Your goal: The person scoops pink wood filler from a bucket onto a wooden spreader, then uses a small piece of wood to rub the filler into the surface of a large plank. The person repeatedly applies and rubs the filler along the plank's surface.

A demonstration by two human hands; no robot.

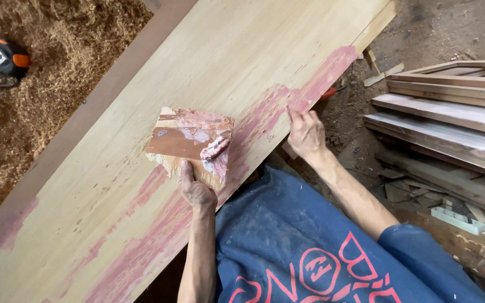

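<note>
My left hand (195, 189) grips a small flat piece of wood (189, 143) that carries a lump of pink filler paste (215, 150) on its right edge. The piece lies over a large pale wooden panel (197, 73) that runs diagonally through the view. Pink paste (276, 109) is smeared in patches along the panel's near edge. My right hand (305, 133) presses its fingers on that smeared edge further up the panel, and I cannot tell whether it holds anything.
A tape measure (2, 56) with orange trim lies on sawdust (68, 50) at the upper left. Stacked wooden frames and boards (450, 106) sit at the right. Offcuts and a small white block (457, 219) litter the dirt floor below them.
</note>
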